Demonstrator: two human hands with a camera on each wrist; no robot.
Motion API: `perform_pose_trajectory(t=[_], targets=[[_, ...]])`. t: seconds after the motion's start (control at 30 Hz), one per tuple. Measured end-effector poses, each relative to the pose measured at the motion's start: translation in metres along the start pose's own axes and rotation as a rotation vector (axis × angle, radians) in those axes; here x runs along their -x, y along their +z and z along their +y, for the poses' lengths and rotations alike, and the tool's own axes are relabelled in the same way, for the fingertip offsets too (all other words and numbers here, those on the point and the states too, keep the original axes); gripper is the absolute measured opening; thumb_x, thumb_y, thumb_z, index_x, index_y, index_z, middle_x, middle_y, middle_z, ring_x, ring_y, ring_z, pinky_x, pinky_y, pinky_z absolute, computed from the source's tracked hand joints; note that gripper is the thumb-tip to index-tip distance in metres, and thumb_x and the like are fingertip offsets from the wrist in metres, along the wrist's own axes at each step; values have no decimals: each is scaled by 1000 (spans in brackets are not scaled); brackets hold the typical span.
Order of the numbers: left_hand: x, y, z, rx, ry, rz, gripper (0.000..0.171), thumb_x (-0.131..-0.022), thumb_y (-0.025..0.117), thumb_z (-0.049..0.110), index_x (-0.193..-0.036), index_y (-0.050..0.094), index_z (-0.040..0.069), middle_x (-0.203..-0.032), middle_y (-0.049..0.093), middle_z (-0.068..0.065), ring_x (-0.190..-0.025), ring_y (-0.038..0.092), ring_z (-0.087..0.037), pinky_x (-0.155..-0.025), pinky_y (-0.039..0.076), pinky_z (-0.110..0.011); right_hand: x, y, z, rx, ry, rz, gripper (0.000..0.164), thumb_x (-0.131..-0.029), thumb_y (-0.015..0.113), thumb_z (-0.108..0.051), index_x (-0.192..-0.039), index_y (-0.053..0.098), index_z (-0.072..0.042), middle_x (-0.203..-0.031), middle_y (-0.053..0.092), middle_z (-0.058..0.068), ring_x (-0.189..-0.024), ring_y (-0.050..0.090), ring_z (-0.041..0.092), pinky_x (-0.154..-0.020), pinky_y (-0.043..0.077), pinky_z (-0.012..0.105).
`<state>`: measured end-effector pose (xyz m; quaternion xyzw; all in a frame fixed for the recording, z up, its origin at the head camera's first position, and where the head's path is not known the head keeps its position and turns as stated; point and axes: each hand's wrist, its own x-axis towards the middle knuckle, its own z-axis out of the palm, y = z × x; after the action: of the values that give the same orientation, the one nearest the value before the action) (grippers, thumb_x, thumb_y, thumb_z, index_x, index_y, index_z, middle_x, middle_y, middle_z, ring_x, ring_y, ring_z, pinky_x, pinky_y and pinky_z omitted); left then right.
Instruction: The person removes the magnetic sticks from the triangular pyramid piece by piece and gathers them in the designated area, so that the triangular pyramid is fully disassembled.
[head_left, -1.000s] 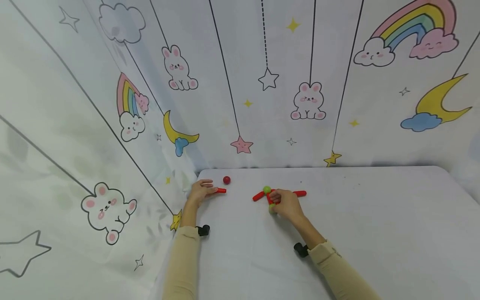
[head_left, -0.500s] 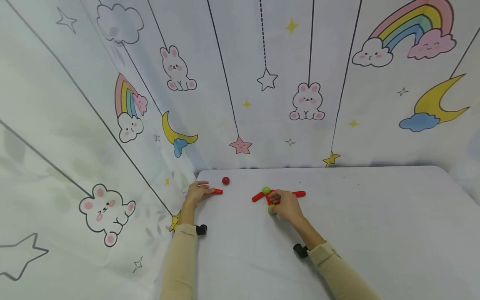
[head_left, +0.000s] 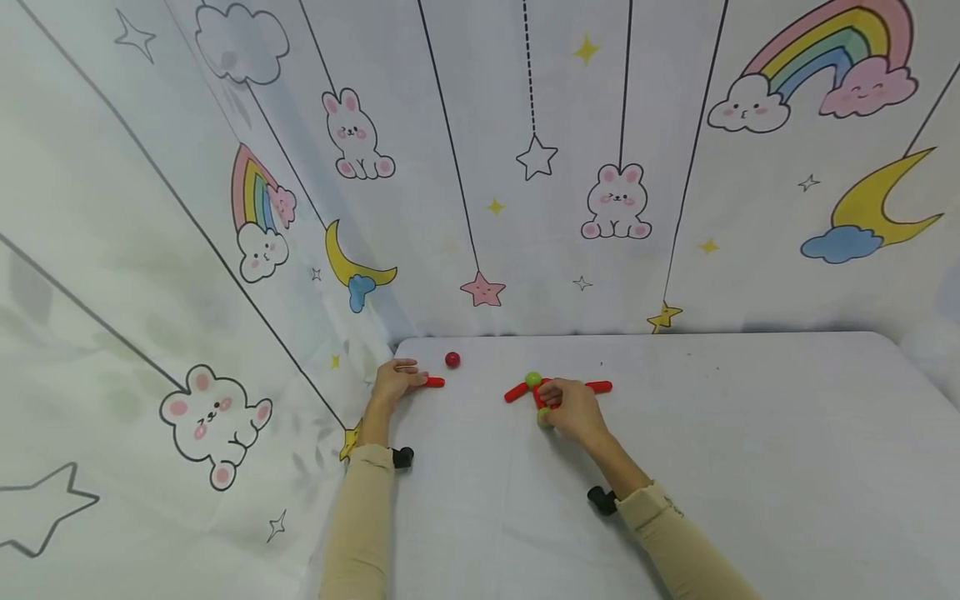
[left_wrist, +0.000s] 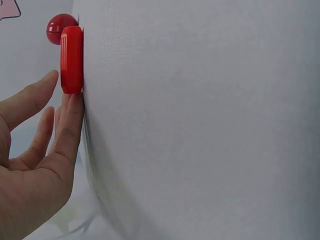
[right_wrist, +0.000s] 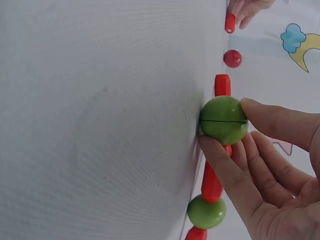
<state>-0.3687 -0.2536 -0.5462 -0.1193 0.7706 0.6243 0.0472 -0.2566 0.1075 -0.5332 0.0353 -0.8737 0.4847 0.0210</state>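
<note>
Right hand (head_left: 573, 410) pinches the near green ball (right_wrist: 223, 117) on the tabletop (head_left: 750, 458)
Likely light, stiff and slick, it suits a hold across its sides; left hand (head_left: 395, 382), fingers spread, touches a red rod (left_wrist: 72, 60) far left.

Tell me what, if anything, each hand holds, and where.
Right hand: a green ball, pinched on opposite sides. Left hand: nothing gripped; fingers at the red stick's end.
</note>
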Motion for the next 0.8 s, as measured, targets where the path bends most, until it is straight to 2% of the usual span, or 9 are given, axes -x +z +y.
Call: perform_pose_trajectory(t=[0.2,0.37,0.47,0.63,0.8], targets=[[2,0,0,-47,28,13,51,-93,76,0,-140,57,-2,-135,60,-22,-119,68,-32,-107,52,-41,0,1,1,19,-6,-4,37,-76,85,6,-111,75,-1,-104,75,10,-98,69,23,-87,59,42],[8,2,3,-109,52,57,49,-94,77,7,-139,58,1,-133,61,-18,-118,68,-32,-106,53,-42,-2,1,1,62,-3,-11,36,-77,87,4,-110,75,-3,-102,75,8,-96,68,22,-88,58,42],[15,5,6,-111,68,90,49,-94,77,8,-139,59,0,-131,62,-18,-118,68,-33,-105,53,-42,-2,0,-1,68,1,-22,35,-78,86,2,-111,75,-3,-103,75,8,-96,68,22,-88,58,42],[24,14,9,-63,112,98,48,-94,77,5,-138,58,-3,-130,61,-20,-118,69,-35,-103,55,-40,-3,-4,-3,85,-12,-37,33,-80,85,1,-112,76,-2,-103,75,8,-95,68,21,-87,58,42],[32,25,14,-11,169,56,49,-92,79,3,-136,59,-5,-133,60,-25,-112,71,-33,-93,58,-30,-8,-9,-5,133,-58,4,27,-82,80,0,-109,77,-2,-99,76,8,-91,69,21,-83,58,42]])
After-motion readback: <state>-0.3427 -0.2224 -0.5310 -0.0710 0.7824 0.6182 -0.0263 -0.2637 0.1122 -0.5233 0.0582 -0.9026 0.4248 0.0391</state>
